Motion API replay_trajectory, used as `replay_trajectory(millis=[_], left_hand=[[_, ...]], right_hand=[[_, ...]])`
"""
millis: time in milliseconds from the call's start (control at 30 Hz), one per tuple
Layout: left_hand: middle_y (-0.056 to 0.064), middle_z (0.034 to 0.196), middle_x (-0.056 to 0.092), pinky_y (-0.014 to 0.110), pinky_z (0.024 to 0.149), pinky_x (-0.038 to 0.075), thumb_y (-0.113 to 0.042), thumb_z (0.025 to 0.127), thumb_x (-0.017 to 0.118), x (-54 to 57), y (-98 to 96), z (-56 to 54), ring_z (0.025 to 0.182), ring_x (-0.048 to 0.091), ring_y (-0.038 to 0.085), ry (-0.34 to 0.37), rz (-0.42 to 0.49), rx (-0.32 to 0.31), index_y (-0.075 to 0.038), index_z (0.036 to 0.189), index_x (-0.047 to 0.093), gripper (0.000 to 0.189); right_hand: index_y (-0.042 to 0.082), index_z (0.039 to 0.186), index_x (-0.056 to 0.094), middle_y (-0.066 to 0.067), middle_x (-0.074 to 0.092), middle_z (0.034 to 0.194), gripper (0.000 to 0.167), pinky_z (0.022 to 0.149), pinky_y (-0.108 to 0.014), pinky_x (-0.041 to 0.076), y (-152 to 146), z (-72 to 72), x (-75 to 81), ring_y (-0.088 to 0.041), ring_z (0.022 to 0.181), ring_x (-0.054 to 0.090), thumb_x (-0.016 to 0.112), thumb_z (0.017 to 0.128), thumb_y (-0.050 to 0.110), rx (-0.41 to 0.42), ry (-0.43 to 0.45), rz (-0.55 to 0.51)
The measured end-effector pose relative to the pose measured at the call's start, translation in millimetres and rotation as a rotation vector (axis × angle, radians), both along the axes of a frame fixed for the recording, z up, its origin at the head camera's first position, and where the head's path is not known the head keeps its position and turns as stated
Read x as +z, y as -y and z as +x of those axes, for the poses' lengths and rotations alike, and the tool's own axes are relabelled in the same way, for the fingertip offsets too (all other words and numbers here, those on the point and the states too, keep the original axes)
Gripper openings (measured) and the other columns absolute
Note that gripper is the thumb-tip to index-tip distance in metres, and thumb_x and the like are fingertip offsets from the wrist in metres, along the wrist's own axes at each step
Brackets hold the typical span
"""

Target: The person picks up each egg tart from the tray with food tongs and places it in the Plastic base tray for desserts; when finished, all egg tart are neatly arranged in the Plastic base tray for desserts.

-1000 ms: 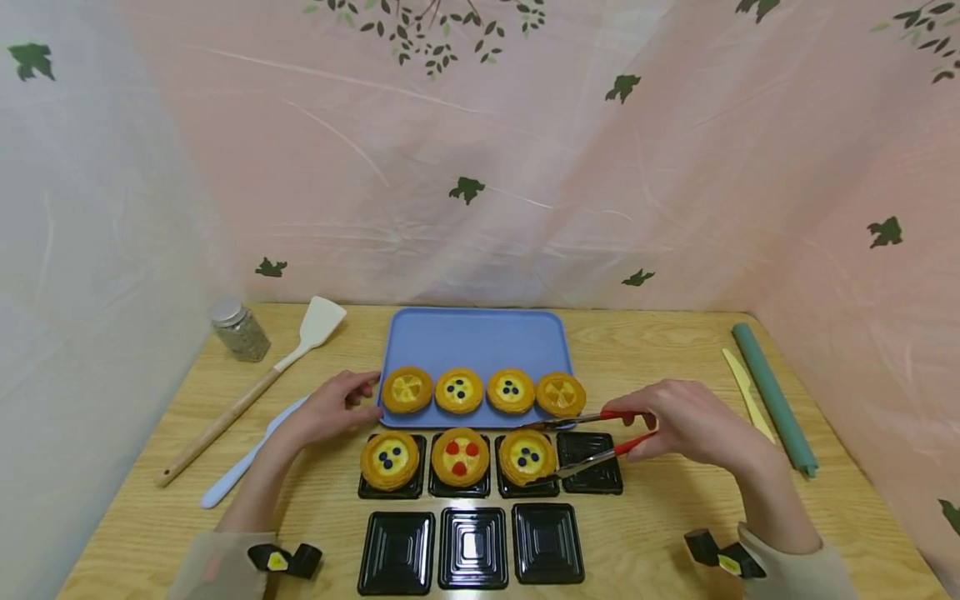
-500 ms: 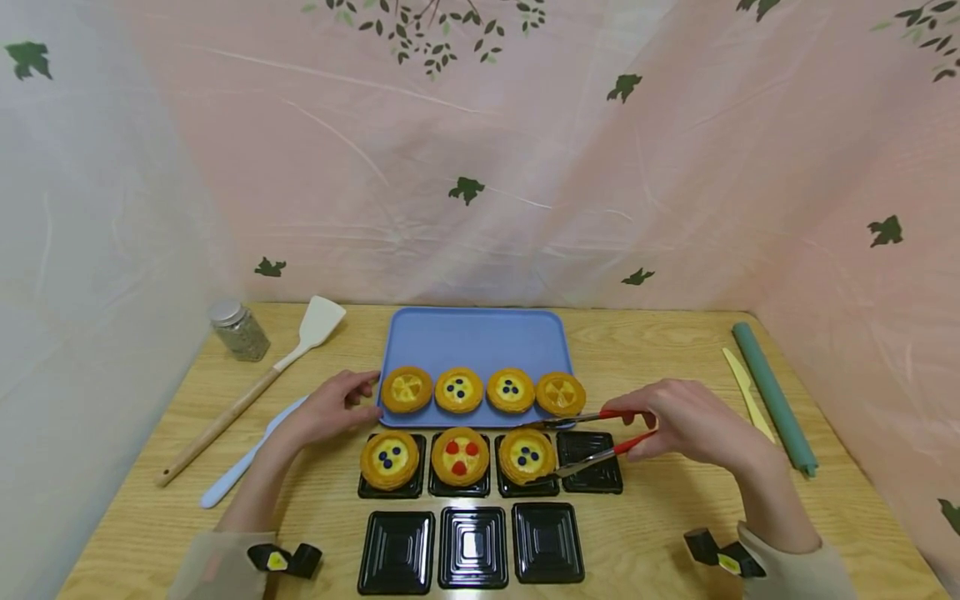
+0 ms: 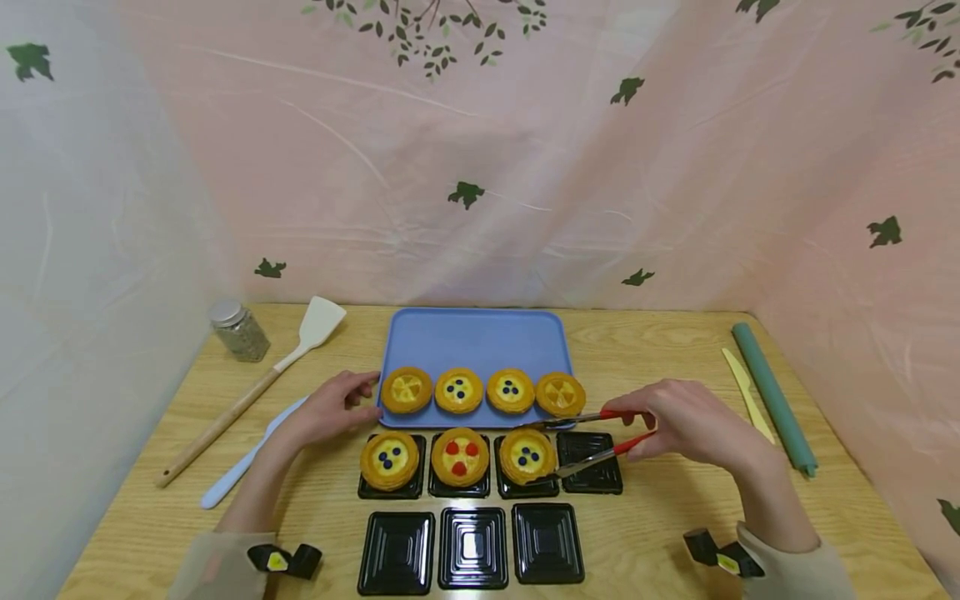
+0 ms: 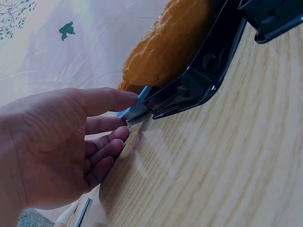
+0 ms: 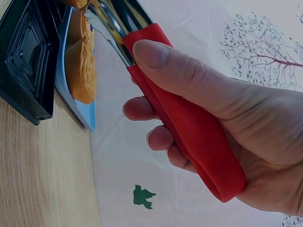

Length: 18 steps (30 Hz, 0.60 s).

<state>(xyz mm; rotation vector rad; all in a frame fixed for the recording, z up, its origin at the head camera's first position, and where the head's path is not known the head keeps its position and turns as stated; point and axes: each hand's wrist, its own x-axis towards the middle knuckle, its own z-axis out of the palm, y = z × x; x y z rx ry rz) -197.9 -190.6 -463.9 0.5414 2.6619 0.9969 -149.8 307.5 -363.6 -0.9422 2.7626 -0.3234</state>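
My right hand (image 3: 686, 425) grips a pair of tongs (image 3: 596, 461) by their red handles (image 5: 184, 113). The arms stand apart, one on each side of an egg tart with blue dots (image 3: 528, 456) in the third black tray (image 3: 528, 490). Contact between tongs and tart is hard to tell. My left hand (image 3: 333, 408) rests at the near left edge of a blue tray (image 3: 480, 333); its thumb (image 4: 113, 100) touches the rim, the other fingers loosely bent. Along the blue tray's near side sit several tarts, among them a yellow-topped one (image 3: 407, 390).
Left of the third tart are a red-dotted tart (image 3: 460, 457) and a blue-dotted tart (image 3: 389, 460) in black trays. Other black trays (image 3: 472, 547) hold nothing. A spatula (image 3: 300, 342), blue spreader (image 3: 240, 471) and jar (image 3: 240, 329) lie left; a yellow knife (image 3: 746, 392) and green roll (image 3: 775, 400) right.
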Motion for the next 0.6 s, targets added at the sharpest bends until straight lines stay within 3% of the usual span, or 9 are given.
replay_trajectory(millis=[600], left_hand=[[0.013, 0.111, 0.061, 0.033, 0.084, 0.046, -0.027, 0.096, 0.073, 1.1, 0.3, 1.2, 0.096, 0.052, 0.018, 0.001, -0.007, -0.002, 0.008, 0.148, 0.048, 0.067]], right_hand=[[0.028, 0.119, 0.076, 0.021, 0.069, 0.089, 0.046, 0.062, -0.02, 0.041, 1.0, 0.8, -0.1, 0.006, 0.073, 0.053, 0.089, 0.076, 0.039, 0.01, -0.005, -0.013]])
